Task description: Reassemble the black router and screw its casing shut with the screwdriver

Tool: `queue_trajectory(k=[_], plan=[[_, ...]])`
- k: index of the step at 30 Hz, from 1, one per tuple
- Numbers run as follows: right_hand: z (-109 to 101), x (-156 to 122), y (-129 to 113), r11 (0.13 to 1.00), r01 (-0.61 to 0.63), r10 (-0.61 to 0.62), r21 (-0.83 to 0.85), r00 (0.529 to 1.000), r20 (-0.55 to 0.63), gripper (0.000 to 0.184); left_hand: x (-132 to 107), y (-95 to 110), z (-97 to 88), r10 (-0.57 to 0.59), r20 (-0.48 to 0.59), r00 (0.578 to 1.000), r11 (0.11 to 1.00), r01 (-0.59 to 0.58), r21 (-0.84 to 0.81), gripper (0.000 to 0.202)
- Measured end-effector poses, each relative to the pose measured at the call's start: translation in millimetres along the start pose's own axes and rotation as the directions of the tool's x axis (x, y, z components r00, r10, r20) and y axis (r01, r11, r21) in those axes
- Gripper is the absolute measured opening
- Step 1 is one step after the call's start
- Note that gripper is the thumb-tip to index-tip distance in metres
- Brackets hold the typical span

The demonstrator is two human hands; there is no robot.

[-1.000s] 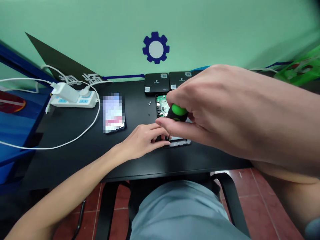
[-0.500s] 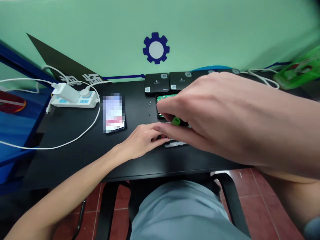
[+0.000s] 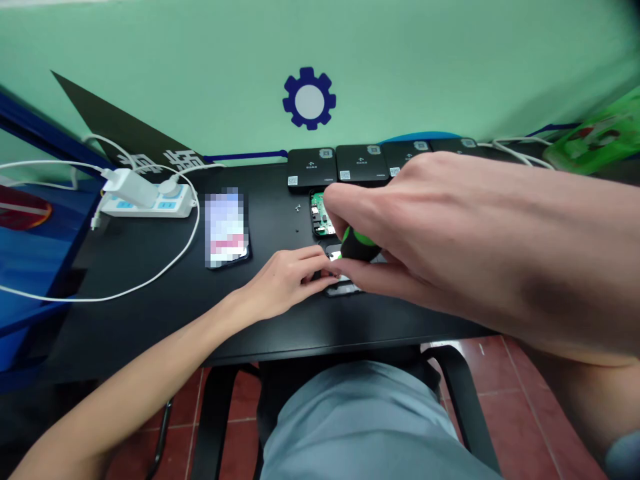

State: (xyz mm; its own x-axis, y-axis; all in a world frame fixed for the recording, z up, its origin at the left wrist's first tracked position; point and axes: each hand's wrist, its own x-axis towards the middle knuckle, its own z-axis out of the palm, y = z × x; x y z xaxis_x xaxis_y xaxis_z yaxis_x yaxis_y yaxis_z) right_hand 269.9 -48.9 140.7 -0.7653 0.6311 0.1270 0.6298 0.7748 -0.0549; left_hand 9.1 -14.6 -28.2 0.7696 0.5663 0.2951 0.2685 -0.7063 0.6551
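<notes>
Two hands busy: the right hand (image 3: 450,247) clenches a green-handled screwdriver (image 3: 359,244), handle back up in view, while the left hand (image 3: 285,280) rests its open fingers on a black casing (image 3: 345,288), a circuit board (image 3: 323,215) just past the right fingertips.

From my station I can't see the tip of the screwdriver (image 3: 360,243): the right hand (image 3: 415,227) covers it and part of the circuit board (image 3: 320,215). The left hand (image 3: 285,280) hides part of the device casing (image 3: 343,288). The phone (image 3: 227,227) screen is pixelated past reading. The specks (image 3: 299,208) on the desk are too small for me to identify, and the green bag (image 3: 593,143) is cut off by the right edge.
</notes>
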Motion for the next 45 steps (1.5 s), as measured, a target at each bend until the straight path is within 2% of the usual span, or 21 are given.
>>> queue_trajectory(k=[3, 7, 12, 16, 20, 24, 29, 32, 37, 42, 45], plan=[[0, 2, -2, 0.999, -0.036, 0.036, -0.013, 0.999, -0.018, 0.025, 0, 0, 0.6, -0.033, 0.003, 0.999, 0.999, 0.033, -0.007, 0.013], [-1, 4, -6, 0.997, -0.065, 0.065, -0.044, 0.998, -0.004, 0.033, 0, 1, 0.3, -0.018, -0.003, 1.0, 1.0, 0.018, -0.025, 0.012], [-4, 2, -10, 0.999, -0.051, 0.051, -0.004, 0.999, 0.018, 0.025, 3, 6, -4.9, -0.037, 0.057, 0.998, 0.999, 0.038, -0.021, 0.019], [-3, 0, -7, 0.998, -0.023, 0.019, 0.053, 0.998, 0.061, 0.041, 4, 8, -6.1, -0.059, 0.063, 0.996, 0.998, 0.061, -0.027, 0.017], [-2, 0, -3, 0.995, -0.075, 0.068, 0.059, 0.993, 0.101, 0.046, 3, 7, -3.9, -0.028, 0.023, 0.999, 0.999, 0.029, -0.038, 0.014], [-2, -6, 1, 0.997, -0.074, 0.073, 0.004, 0.99, 0.118, 0.04, 2, 3, -2.2, -0.015, 0.016, 1.0, 0.999, 0.015, -0.03, 0.012], [-1, -13, 5, 1.0, -0.015, 0.015, -0.018, 1.0, -0.004, 0.018, -1, -2, -0.1, -0.016, 0.017, 1.0, 1.0, 0.016, -0.008, 0.01], [0, -12, 6, 1.0, -0.004, 0.004, 0.001, 1.0, -0.03, 0.005, -1, -3, 1.1, -0.03, 0.007, 1.0, 0.999, 0.03, -0.011, 0.009], [-3, -6, 1, 0.998, -0.024, 0.022, -0.059, 0.999, -0.036, 0.01, 0, 0, -0.5, -0.037, 0.009, 0.999, 0.999, 0.037, -0.033, 0.011], [-4, 0, -1, 0.991, -0.084, 0.088, -0.104, 0.995, 0.038, 0.023, 1, 3, -1.8, -0.079, 0.021, 0.997, 0.996, 0.08, -0.038, 0.012], [-2, 2, -1, 0.989, -0.107, 0.111, -0.1, 0.993, 0.04, 0.026, -1, 2, -0.1, -0.078, 0.018, 0.997, 0.997, 0.078, -0.021, 0.014]])
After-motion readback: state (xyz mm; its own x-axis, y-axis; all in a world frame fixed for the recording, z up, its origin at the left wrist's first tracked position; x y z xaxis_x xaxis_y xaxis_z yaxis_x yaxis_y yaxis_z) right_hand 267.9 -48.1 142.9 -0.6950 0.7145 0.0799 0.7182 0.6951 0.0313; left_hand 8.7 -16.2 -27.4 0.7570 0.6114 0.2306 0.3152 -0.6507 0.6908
